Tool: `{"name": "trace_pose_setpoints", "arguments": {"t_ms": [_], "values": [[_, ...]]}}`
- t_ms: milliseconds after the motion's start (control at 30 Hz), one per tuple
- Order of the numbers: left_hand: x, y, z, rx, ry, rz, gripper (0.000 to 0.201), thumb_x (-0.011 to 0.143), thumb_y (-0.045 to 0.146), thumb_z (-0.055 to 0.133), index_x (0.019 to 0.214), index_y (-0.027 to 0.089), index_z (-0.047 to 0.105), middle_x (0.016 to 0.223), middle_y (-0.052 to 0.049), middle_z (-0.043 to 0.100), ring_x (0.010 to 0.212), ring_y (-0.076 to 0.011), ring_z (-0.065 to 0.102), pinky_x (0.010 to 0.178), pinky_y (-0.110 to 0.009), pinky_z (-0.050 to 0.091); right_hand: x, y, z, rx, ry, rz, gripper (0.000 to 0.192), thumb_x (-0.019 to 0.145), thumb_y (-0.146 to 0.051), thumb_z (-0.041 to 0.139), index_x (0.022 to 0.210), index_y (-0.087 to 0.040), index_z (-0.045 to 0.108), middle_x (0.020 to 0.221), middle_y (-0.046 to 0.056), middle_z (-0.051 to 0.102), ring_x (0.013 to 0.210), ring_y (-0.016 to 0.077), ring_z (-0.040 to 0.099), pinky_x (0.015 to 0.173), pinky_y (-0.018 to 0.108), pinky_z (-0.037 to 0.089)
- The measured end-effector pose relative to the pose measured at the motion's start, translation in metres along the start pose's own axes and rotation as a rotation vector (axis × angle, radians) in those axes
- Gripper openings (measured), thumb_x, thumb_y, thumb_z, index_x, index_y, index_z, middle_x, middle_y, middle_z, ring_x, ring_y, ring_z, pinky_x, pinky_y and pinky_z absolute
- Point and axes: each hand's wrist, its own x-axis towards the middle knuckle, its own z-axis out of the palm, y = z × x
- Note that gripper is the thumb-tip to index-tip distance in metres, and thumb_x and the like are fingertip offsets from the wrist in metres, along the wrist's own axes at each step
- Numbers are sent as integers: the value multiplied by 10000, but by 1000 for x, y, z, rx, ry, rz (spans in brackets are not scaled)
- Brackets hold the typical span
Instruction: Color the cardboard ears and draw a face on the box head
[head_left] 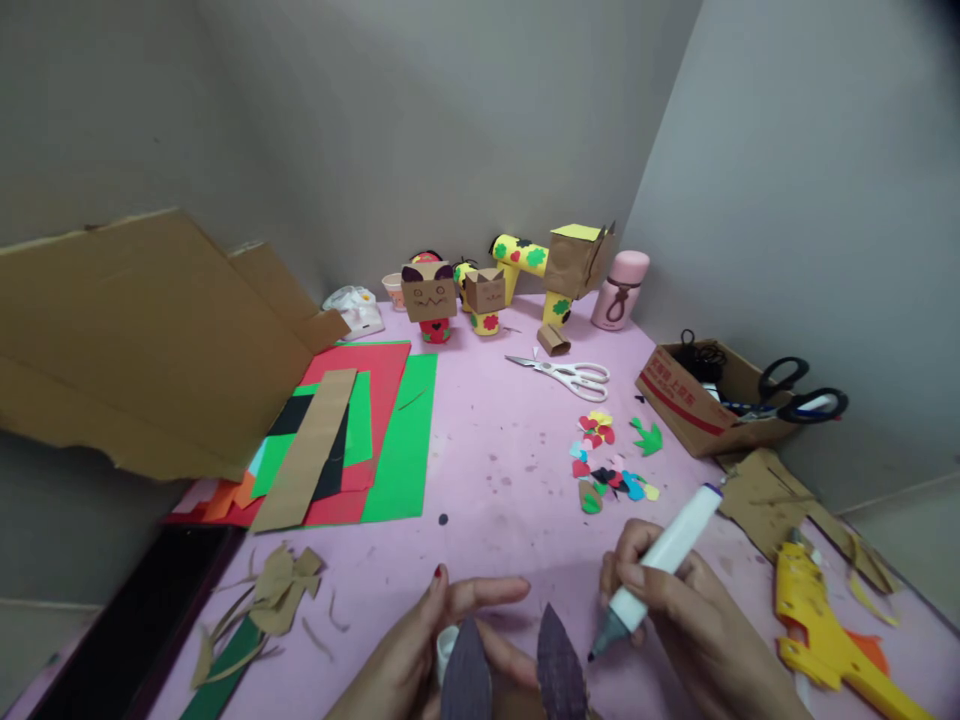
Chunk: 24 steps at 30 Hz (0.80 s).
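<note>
My right hand (694,625) grips a thick white marker (660,565), its dark tip pointing down at a purple-coloured pointed cardboard piece (561,668). My left hand (424,650) holds a second purple pointed piece (466,678) together with the marker's white cap (447,648) at the bottom edge of the pink table (495,450).
Stacked red, green, black and brown paper sheets (352,435) lie left, beside a big cardboard sheet (142,340). White scissors (574,375), small coloured cut-outs (607,460), paper figures (431,300), a pink bottle (621,290), a box with black scissors (712,395) and a yellow glue gun (821,630) surround.
</note>
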Motion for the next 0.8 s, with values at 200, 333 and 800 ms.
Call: {"name": "trace_pose_setpoints", "arguments": {"t_ms": [200, 333, 800], "values": [[0, 1, 1, 1, -6, 12, 572, 837, 644, 565, 1145, 179, 690, 795, -75, 783, 592, -113, 650, 532, -165, 412, 0, 2, 2, 19, -34, 78, 294, 669, -381, 805, 640, -189, 585, 523, -34, 598, 448, 89, 492, 464, 197, 379], [0, 0, 4, -25, 3, 4, 556, 832, 624, 593, 1129, 168, 706, 776, -71, 787, 523, -59, 612, 493, -117, 368, 3, 0, -1, -6, -15, 38, 286, 691, -365, 802, 642, -183, 587, 558, -28, 619, 468, 91, 514, 491, 208, 397], [1, 1, 3, -47, 14, 3, 566, 803, 633, 626, 1112, 169, 718, 763, -83, 787, 505, -46, 591, 462, -121, 261, 1, 0, 4, 51, -14, 69, 297, 698, -395, 792, 653, -195, 578, 554, -27, 619, 453, 91, 485, 497, 215, 378]]}}
